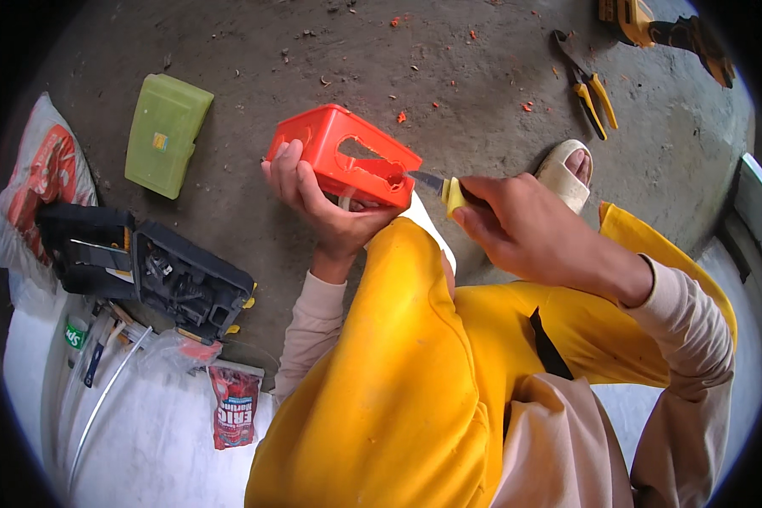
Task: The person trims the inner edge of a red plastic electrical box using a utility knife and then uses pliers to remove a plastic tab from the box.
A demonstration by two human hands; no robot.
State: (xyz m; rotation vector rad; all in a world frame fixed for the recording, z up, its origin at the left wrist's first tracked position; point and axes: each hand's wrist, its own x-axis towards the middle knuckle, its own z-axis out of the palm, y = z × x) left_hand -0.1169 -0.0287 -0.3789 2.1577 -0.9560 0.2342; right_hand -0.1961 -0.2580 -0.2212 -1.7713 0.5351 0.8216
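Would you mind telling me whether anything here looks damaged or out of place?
Yes: the red box in the left hand has a ragged, uneven opening, beside the yellow-handled blade in the right hand. Orange-red scraps litter the floor beyond, matching its colour.

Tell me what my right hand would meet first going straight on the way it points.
Likely the red plastic box, at its end nearest that hand: the yellow-handled tool in your right hand points its blade there. The tip may be touching it; depth is unclear.
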